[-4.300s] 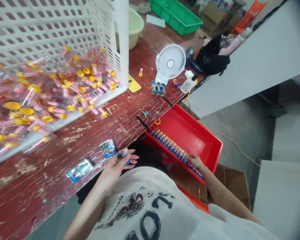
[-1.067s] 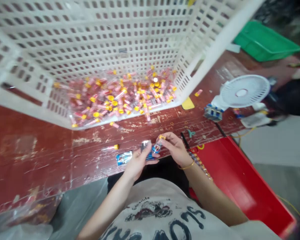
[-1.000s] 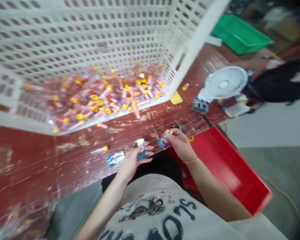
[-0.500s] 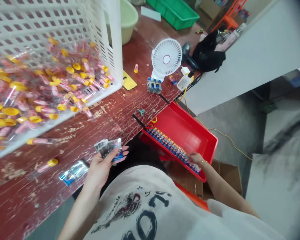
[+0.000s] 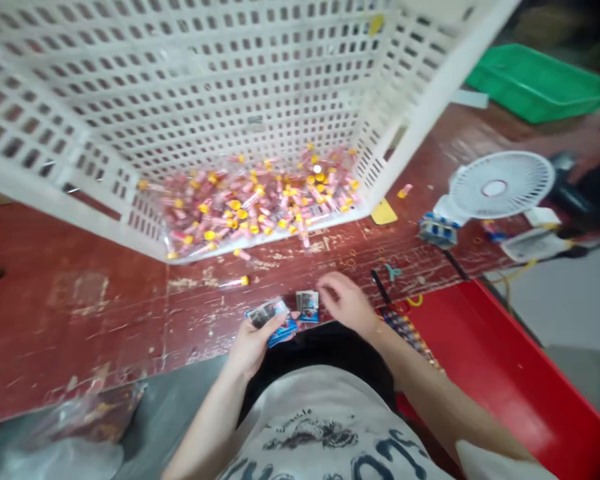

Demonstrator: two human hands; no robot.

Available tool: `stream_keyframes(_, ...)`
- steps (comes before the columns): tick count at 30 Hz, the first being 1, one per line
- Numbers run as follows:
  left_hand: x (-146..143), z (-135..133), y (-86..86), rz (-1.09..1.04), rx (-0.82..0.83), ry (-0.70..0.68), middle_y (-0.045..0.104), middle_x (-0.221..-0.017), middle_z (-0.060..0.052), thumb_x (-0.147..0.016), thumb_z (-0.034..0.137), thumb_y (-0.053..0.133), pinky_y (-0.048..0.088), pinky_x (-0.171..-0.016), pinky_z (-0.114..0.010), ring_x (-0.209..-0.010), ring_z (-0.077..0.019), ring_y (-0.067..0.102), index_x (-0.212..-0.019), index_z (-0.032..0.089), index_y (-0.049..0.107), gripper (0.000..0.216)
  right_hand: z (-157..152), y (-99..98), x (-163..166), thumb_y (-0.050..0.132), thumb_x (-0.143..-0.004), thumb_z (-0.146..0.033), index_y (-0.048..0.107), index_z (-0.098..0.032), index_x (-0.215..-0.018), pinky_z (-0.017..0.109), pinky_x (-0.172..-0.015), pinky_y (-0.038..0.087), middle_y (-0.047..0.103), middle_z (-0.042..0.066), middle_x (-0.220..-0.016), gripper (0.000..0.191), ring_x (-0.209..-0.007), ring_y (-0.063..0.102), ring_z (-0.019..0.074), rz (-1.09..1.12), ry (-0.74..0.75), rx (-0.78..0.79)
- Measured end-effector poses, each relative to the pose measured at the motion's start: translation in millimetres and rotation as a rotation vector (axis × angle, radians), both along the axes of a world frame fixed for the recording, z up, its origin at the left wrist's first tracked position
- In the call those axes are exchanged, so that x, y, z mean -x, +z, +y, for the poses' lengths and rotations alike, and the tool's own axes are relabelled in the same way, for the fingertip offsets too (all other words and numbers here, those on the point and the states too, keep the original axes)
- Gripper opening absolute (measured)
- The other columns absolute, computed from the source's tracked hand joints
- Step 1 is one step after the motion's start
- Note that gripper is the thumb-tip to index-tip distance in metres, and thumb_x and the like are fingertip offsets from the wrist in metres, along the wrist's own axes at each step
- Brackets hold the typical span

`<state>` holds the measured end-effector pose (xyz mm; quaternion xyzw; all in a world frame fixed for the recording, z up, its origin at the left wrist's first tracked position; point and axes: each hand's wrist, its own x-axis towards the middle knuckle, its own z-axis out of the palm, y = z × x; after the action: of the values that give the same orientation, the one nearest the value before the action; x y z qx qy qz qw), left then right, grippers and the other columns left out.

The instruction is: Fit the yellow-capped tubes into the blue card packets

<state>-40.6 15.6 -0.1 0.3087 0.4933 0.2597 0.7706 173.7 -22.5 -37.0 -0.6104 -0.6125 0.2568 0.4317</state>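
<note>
My left hand is closed on a small stack of blue printed cards at the near edge of the worn red table. My right hand hovers just right of it, fingers curled and blurred, next to another small blue card lying on the table. A loose pink tube with a yellow cap lies a little beyond the hands. Behind it a tipped white lattice crate holds a heap of several pink tubes with yellow caps.
A red bin hangs off the table's right edge with a row of packed items along its near rim. A white desk fan, a blue clip block, a yellow tag and a green tray lie to the right.
My right hand has come back from the red bin to the table edge beside my left hand. The view has swung left toward the crate. My left hand still holds the cards.
</note>
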Motion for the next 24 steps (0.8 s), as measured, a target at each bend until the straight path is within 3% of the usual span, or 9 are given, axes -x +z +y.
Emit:
stream_keyframes(2,26.7,0.0,0.5,0.03,-0.028,0.135,0.075,-0.085,-0.011,-0.061,0.031,0.083,0.056,-0.07,-0.029,-0.073,-0.0209,0.071,-0.085,0.01,0.072,0.034,60.6,6.3,59.6,0.06,-0.077,-0.011,0.062,-0.026,-0.086,0.036,-0.095,0.044,0.064,0.001,-0.097,0.017,-0.1,0.058,0.0214,0.036,0.183,-0.041)
stream_keyframes(4,50.0,-1.2,0.0,0.049,-0.06,0.261,0.075,-0.08,-0.009,-0.06,0.03,0.083,0.056,-0.067,-0.026,-0.068,-0.0173,0.07,-0.082,0.01,0.071,0.032,101.8,4.1,107.4,0.065,-0.071,-0.004,0.061,-0.024,-0.08,0.033,-0.099,0.041,0.064,-0.001,-0.091,0.021,-0.103,0.057,0.0194,0.07,0.286,-0.043)
stream_keyframes(6,65.6,-2.3,-1.1,0.07,-0.076,0.364,0.074,-0.075,-0.007,-0.06,0.029,0.084,0.056,-0.063,-0.024,-0.062,-0.015,0.068,-0.079,0.01,0.07,0.03,124.2,-2.2,137.0,0.065,-0.067,0.002,0.058,-0.022,-0.073,0.033,-0.099,0.041,0.062,-0.003,-0.08,0.025,-0.1,0.058,0.0182,0.105,0.339,-0.023)
stream_keyframes(8,71.9,-1.9,-2.3,0.069,-0.064,0.405,0.073,-0.073,-0.006,-0.061,0.029,0.083,0.056,-0.061,-0.024,-0.062,-0.015,0.068,-0.08,0.011,0.07,0.029,131.0,-6.9,146.6,0.063,-0.067,0.004,0.057,-0.021,-0.07,0.032,-0.096,0.043,0.059,-0.003,-0.076,0.026,-0.095,0.06,0.0172,0.14,0.36,0.002)
stream_keyframes(13,51.6,7.8,-4.5,-0.033,-0.011,0.274,0.073,-0.084,-0.01,-0.064,0.03,0.081,0.057,-0.063,-0.026,-0.075,-0.019,0.07,-0.087,0.01,0.07,0.032,106.0,-0.2,105.9,0.062,-0.078,-0.015,0.063,-0.021,-0.087,0.029,-0.086,0.049,0.06,0.0,-0.095,0.011,-0.09,0.062,0.015,0.263,0.326,0.058)
stream_keyframes(16,24.0,14.1,-6.6,-0.078,0.034,0.207,0.072,-0.076,-0.007,-0.058,0.027,0.085,0.058,-0.06,-0.026,-0.069,-0.0181,0.069,-0.081,0.01,0.07,0.033,79.8,7.3,66.3,0.061,-0.082,-0.031,0.056,-0.022,-0.101,0.028,-0.076,0.053,0.064,0.0,-0.088,0.021,-0.081,0.065,0.0137,0.361,0.226,0.105)
stream_keyframes(21,-20.7,11.4,-7.5,-0.13,0.085,0.132,0.072,-0.075,-0.005,-0.056,0.027,0.086,0.057,-0.058,-0.028,-0.063,-0.0159,0.066,-0.088,0.012,0.071,0.038,40.9,19.1,17.8,0.077,-0.067,-0.034,0.05,-0.022,-0.085,0.028,-0.074,0.054,0.067,-0.002,-0.082,0.034,-0.075,0.066,0.0129,0.703,-0.054,0.183)
stream_keyframes(24,-33.9,5.8,-5.6,-0.16,0.084,0.009,0.074,-0.085,-0.01,-0.063,0.032,0.082,0.057,-0.062,-0.029,-0.07,-0.0187,0.068,-0.09,0.011,0.072,0.035,25.3,29.4,3.3,0.078,-0.067,-0.036,0.054,-0.02,-0.079,0.028,-0.073,0.053,0.067,0.0,-0.081,0.031,-0.074,0.064,0.0127,0.747,-0.164,0.163)
